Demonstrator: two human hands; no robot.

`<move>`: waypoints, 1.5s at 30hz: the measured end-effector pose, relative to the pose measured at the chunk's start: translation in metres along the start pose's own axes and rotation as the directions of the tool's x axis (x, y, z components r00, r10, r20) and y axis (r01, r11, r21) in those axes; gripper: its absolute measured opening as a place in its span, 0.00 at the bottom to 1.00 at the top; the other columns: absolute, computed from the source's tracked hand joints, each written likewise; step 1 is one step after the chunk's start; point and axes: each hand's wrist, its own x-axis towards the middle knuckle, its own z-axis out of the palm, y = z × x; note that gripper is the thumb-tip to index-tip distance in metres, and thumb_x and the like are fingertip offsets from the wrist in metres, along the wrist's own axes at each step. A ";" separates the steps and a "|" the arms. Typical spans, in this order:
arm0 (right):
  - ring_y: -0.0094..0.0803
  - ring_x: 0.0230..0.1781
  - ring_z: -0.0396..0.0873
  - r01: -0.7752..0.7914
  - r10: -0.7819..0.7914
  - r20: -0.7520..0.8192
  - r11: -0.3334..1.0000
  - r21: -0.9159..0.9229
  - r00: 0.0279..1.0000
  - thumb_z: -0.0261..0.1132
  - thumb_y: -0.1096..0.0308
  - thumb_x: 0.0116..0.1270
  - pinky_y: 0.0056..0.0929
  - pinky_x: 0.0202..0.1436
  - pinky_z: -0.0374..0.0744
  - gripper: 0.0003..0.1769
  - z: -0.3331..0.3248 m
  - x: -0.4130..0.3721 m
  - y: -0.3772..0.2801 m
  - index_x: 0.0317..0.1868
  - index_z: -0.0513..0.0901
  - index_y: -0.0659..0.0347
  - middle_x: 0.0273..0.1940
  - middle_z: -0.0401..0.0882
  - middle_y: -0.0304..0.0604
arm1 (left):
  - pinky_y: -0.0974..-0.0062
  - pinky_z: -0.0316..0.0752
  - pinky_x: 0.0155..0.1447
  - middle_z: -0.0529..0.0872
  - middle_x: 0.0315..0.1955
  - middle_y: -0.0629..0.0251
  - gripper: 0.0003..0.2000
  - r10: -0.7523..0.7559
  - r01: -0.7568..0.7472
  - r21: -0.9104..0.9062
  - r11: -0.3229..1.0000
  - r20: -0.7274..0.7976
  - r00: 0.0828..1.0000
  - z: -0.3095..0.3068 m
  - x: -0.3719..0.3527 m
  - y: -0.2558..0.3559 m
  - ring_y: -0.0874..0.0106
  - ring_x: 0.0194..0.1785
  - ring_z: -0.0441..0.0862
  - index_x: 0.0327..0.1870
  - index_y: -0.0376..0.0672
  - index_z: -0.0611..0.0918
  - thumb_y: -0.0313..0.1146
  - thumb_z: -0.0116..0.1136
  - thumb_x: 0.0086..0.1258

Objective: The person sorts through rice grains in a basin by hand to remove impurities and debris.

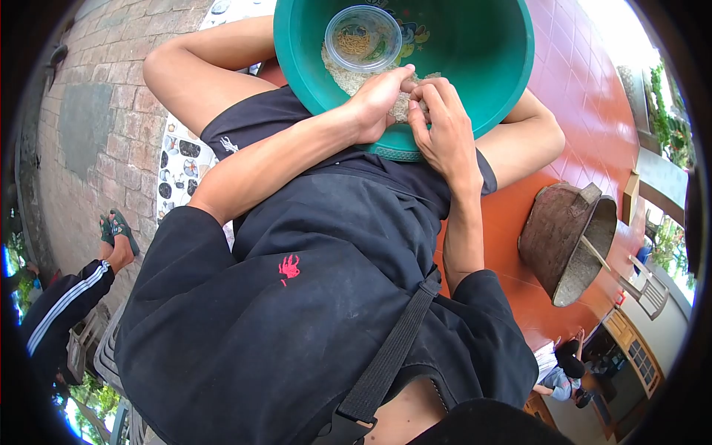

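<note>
A green basin [475, 67] rests on my lap, with a heap of pale rice-like grains [345, 78] along its near side. Inside it stands a clear plastic cup [386, 44] holding golden-brown grains. My left hand [378, 100] is over the near part of the basin, closed with its thumb raised and fingers curled beneath. Beside it, my right hand [445, 122] has its thumb and forefinger pinched close to the left fingers. Whatever lies between the fingertips is too small to make out.
A brown bucket-shaped vessel [545, 230], tilted in view with a stick in it, stands on the red tiled floor [493, 230] at right. Patterned cloth [174, 159] lies under me, beside brick paving [133, 170]. Other people [567, 382] appear at lower right and left.
</note>
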 end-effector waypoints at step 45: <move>0.53 0.36 0.80 -0.572 -0.297 0.911 0.710 0.410 0.285 0.70 0.66 0.51 0.40 0.37 0.78 0.14 -0.113 -0.190 -0.031 0.35 0.84 0.67 0.34 0.83 0.55 | 0.71 0.86 0.53 0.85 0.48 0.42 0.30 -0.003 -0.012 0.084 0.996 0.176 0.984 -0.001 0.003 0.004 0.59 0.50 0.87 0.56 0.21 0.77 0.47 0.30 0.85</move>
